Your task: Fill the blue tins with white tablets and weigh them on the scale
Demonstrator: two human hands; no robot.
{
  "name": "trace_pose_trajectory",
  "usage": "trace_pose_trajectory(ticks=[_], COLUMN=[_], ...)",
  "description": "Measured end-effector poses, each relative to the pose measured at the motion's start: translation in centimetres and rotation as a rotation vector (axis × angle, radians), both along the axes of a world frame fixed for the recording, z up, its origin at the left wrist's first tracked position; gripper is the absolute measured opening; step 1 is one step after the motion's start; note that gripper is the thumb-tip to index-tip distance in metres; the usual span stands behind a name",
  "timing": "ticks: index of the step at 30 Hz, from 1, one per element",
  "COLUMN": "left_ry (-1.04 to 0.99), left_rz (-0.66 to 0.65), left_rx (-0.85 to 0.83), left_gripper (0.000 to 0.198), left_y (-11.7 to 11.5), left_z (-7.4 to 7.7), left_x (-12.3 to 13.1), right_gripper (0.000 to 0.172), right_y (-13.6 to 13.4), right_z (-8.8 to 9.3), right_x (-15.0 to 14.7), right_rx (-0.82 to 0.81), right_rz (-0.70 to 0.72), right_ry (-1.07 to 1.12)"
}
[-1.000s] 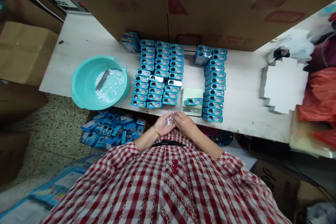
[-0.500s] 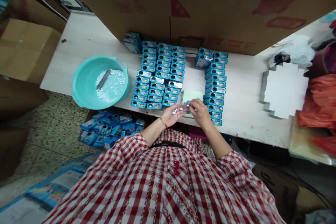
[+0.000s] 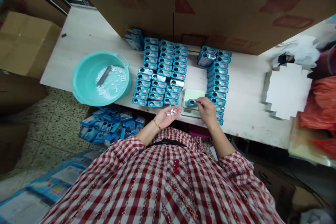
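Note:
My left hand (image 3: 166, 117) is palm up with its fingers stretched out, cupping several small white pellets (image 3: 171, 112) in the palm. On the table edge beside it sits a pale green scale (image 3: 193, 93), carrying one small blue box (image 3: 190, 103) with a dark round hole. My right hand (image 3: 207, 110) is at the box's right end, thumb and fingertips pinched together. Whether those fingertips grip a pellet or the box itself is too small to make out. Close by that hand runs a column of blue boxes (image 3: 219, 83).
A turquoise basin (image 3: 84, 94) with white pellets and a grey bar stands at the left. Rows of blue boxes (image 3: 158, 91) fill the middle. Behind rises a large cardboard carton (image 3: 157, 3). White cardboard (image 3: 285, 89) lies right. Below the table is a heap of blue boxes (image 3: 107, 126).
My right hand has moved right, from the left hand's fingertips to the box on the scale. My left hand has drawn left, away from the scale, still bearing pellets.

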State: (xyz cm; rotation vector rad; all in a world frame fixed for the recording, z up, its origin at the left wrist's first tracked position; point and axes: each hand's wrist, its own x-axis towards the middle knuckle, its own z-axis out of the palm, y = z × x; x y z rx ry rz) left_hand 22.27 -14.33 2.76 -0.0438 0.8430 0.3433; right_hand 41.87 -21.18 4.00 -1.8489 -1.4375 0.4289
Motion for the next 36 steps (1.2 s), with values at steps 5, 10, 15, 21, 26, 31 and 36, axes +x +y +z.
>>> trace_pose_trajectory(ticks=[5,10,15,21,26,31,36], left_ry=[0.053,0.056,0.044,0.067,0.104,0.153,0.190], left_rz=[0.007,0.020,0.030,0.052,0.081,0.106,0.136], left_rx=[-0.019,-0.027,-0.019,-0.032,-0.030,-0.041,-0.064], left_gripper=[0.027,0.026,0.026,0.025,0.024,0.023,0.022], left_y=[-0.6,-1.2,-1.2,-1.1,-0.9,-0.7,-0.7], left_z=[-0.3,-0.5,-0.3,-0.6,-0.9,-1.2,-1.3], left_x=[-1.9,-2.7,-2.9,-3.3,-3.8,-4.5,-5.0], right_gripper=[0.012,0.014,0.016,0.017,0.018,0.024,0.038], right_y=[-0.3,0.1,-0.1,-1.4,-2.3,-2.6,-2.2], right_z=[-0.3,-1.0,-1.1,-0.5,0.1,-0.2,-1.1], right_x=[0.5,-0.1,0.0,1.7,3.3,4.1,4.0], right_rx=[0.035,-0.023,-0.040,0.023,0.057,0.005,-0.116], right_rz=[-0.163,-0.035,-0.052,-0.200,-0.302,-0.190,0.001], right_ry=[0.231,0.133,0.018,-0.034,-0.054,-0.119,-0.254])
